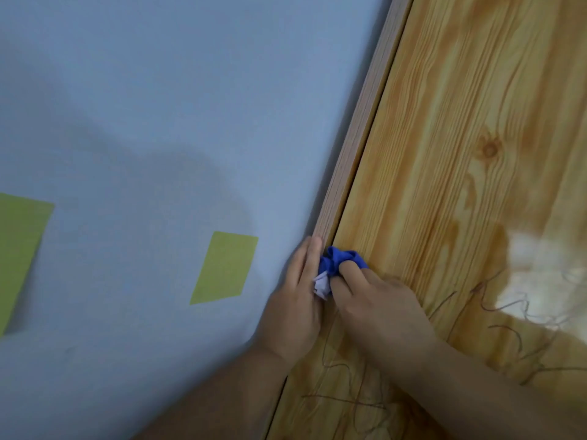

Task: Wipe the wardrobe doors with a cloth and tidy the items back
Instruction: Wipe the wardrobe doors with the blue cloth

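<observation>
The right hand (378,303) is squeezing the blue cloth (341,258), wiping the left edge of the wardrobe door (428,185). The left hand (297,300) is lying flat beside it, fingers straight. Next, it is probably needing to rub the scribbles (346,401).

Blue cloth (338,258) at wardrobe door (460,154) edge.
Right hand (378,306) grips the bunched cloth on the wood-grain door; left hand (295,300) lies straight-fingered along the frame strip (359,144). Scribbles (349,398) on door; two yellow-green patches (225,268) on blue-grey wall (158,106).

Glossy wood-grain wardrobe door (444,154); soft blue cloth (340,258); matt wall (158,90).
</observation>
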`<action>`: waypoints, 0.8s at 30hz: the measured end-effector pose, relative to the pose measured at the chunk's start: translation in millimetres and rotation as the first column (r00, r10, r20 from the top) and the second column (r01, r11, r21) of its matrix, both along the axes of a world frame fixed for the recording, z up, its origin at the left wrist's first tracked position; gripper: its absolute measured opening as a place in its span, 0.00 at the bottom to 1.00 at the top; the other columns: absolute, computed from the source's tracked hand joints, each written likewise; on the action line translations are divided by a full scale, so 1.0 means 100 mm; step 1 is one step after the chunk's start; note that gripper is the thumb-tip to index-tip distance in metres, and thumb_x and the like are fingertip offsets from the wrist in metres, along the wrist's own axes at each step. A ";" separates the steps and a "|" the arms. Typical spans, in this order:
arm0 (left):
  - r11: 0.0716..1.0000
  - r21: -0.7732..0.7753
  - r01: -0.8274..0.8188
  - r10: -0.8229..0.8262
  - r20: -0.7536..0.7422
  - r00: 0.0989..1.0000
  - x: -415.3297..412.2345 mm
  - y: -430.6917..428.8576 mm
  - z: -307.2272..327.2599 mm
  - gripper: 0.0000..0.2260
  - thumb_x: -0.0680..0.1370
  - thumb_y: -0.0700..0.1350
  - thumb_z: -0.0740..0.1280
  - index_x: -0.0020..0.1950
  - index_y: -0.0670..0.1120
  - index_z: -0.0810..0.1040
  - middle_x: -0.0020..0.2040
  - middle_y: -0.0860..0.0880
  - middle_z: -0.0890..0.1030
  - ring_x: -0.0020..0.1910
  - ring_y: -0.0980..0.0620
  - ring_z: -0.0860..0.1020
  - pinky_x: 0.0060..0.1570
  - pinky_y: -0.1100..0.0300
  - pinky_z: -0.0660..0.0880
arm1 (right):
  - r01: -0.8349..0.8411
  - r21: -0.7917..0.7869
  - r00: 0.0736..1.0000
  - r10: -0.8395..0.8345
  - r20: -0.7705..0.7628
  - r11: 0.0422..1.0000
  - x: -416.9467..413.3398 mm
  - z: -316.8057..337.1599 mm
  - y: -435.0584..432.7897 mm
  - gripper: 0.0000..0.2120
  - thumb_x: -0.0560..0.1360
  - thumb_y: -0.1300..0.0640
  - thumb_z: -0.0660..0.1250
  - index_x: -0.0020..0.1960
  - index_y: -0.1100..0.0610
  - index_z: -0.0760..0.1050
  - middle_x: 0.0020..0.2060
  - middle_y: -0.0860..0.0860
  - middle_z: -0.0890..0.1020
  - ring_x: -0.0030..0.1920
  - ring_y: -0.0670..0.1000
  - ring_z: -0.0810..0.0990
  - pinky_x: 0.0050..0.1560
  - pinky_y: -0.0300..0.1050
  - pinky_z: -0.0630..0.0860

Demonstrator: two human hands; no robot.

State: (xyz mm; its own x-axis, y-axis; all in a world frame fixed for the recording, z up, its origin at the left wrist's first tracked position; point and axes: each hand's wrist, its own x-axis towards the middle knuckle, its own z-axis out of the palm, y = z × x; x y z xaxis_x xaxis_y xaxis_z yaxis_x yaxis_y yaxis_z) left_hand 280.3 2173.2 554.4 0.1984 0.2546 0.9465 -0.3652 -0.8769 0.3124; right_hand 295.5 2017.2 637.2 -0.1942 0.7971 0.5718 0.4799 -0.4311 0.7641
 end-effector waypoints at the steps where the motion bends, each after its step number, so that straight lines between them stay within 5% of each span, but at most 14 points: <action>1: 1.000 0.011 -0.009 0.009 -0.001 1.000 0.01 0.00 0.00 0.34 0.84 0.38 0.61 0.82 0.57 0.45 0.83 0.60 0.52 0.80 0.59 0.64 0.74 0.71 0.63 | 0.000 -0.008 1.000 0.000 0.000 1.000 0.01 0.00 0.00 0.07 0.70 0.65 0.65 0.41 0.57 0.80 0.36 0.52 0.76 0.29 0.50 0.73 0.22 0.44 0.67; 8: 0.996 0.015 -0.088 0.088 0.002 0.996 0.00 -0.02 0.01 0.28 0.84 0.47 0.52 0.85 0.49 0.53 0.84 0.50 0.60 0.79 0.53 0.68 0.71 0.70 0.65 | 0.056 -0.043 0.998 -0.055 0.019 0.998 0.01 0.35 -0.15 0.07 0.72 0.64 0.65 0.47 0.57 0.80 0.41 0.54 0.77 0.33 0.54 0.76 0.26 0.46 0.70; 13: 0.990 0.017 -0.140 0.140 0.023 0.990 0.02 -0.03 0.01 0.26 0.86 0.48 0.52 0.85 0.49 0.55 0.83 0.50 0.61 0.79 0.53 0.66 0.71 0.64 0.69 | 0.080 0.220 0.996 -0.085 0.014 0.972 0.10 1.02 -0.38 0.10 0.71 0.65 0.73 0.52 0.58 0.82 0.44 0.53 0.78 0.34 0.57 0.78 0.26 0.41 0.64; 20: 0.988 0.010 -0.153 0.153 0.031 0.988 0.00 -0.05 0.02 0.26 0.86 0.49 0.50 0.85 0.49 0.56 0.83 0.51 0.61 0.77 0.53 0.69 0.66 0.60 0.74 | 0.077 0.369 0.997 -0.067 -0.040 0.926 0.08 1.20 -0.34 0.07 0.74 0.66 0.70 0.50 0.58 0.81 0.43 0.52 0.77 0.30 0.54 0.72 0.28 0.39 0.58; 24: 0.986 0.009 -0.166 0.166 0.038 0.985 0.02 -0.05 0.01 0.26 0.86 0.49 0.51 0.84 0.48 0.59 0.83 0.51 0.63 0.75 0.53 0.70 0.63 0.59 0.77 | 0.053 0.201 0.995 -0.036 -0.090 0.978 -0.05 0.73 -0.24 0.10 0.68 0.65 0.73 0.48 0.56 0.81 0.42 0.51 0.77 0.30 0.53 0.74 0.23 0.42 0.63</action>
State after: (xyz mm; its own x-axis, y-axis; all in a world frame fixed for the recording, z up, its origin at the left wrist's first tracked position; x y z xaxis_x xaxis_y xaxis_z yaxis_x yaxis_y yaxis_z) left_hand 282.7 2168.4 555.6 0.1193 0.2699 0.9555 -0.2252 -0.9299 0.2908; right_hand 290.6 1992.8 709.9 -0.1047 0.6693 0.7356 0.5160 -0.5957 0.6155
